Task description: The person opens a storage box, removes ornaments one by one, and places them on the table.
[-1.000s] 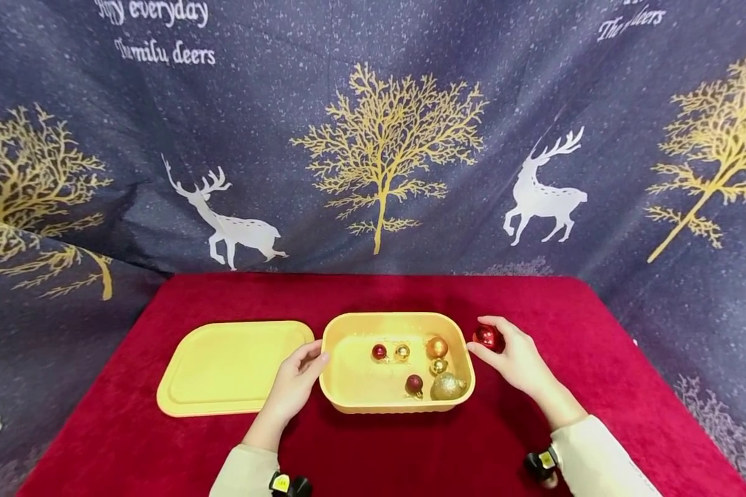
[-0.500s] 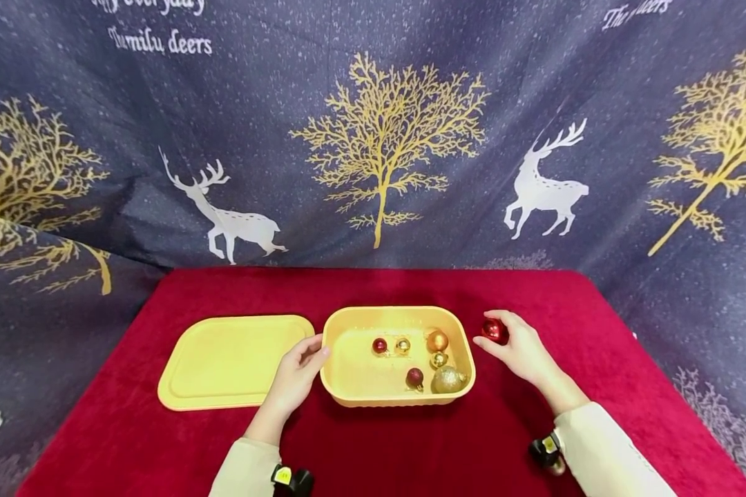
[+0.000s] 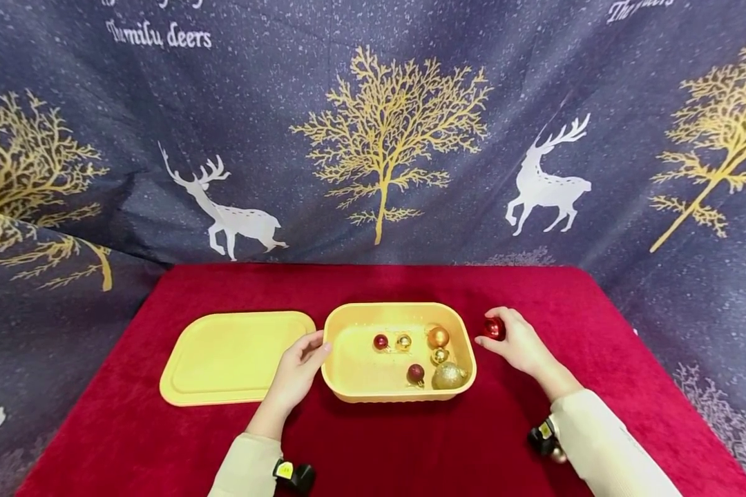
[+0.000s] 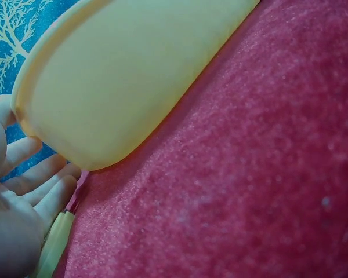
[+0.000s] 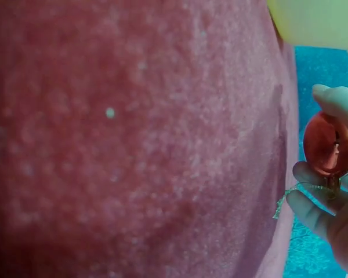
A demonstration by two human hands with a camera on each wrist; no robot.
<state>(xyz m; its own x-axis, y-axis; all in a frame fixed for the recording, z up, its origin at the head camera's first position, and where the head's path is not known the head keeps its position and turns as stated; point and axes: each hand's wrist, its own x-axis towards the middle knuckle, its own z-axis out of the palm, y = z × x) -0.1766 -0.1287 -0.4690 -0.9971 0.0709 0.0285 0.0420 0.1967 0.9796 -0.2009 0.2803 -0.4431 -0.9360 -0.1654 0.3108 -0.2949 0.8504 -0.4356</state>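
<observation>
My left hand (image 3: 300,366) grips the left end of the yellow box (image 3: 385,397), thumb over the rim and fingers along the outer wall. In the left wrist view the fingers (image 4: 40,174) lie against the box wall (image 4: 122,87). Just off the box's right end, my right hand (image 3: 522,348) holds a shiny red Christmas ball (image 3: 494,328) between thumb and fingers. The right wrist view shows this red ball (image 5: 325,145) with its cap and a dangling hanging string (image 5: 284,200). Inside the box lie smaller red baubles (image 3: 415,374) and several gold ones, including a glittery gold bauble (image 3: 449,376).
A yellow lid (image 3: 236,359) lies flat to the left of the box, close to my left hand. Red cloth (image 3: 398,455) covers the table. Behind its far edge hangs a dark blue backdrop (image 3: 323,221) printed with trees and deer.
My right hand has moved slightly to the right, carrying the red Christmas ball away from the box's rim. The left hand keeps its grip on the box. The head view has tilted down a little.
</observation>
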